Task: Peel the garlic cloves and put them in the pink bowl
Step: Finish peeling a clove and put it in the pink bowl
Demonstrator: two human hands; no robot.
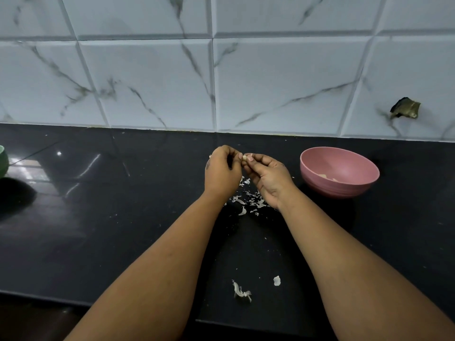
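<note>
A small pale garlic clove [245, 157] is held above the black counter, pinched between the fingertips of both hands. My left hand [222, 172] has its fingers curled around the clove's left end. My right hand [267, 178] pinches the clove's right end with thumb and forefinger. The pink bowl [344, 187] stands on the counter just right of my right hand, with a few peeled pale cloves [326, 177] at its bottom. White garlic skins [248, 199] lie scattered on the counter under my hands.
More skin scraps [242, 290] lie near the counter's front edge [138, 302]. A green bowl [3, 161] shows at the far left edge. A marble-tiled wall [221, 70] rises behind the black counter [110, 217], with a broken hole [405, 108] at right.
</note>
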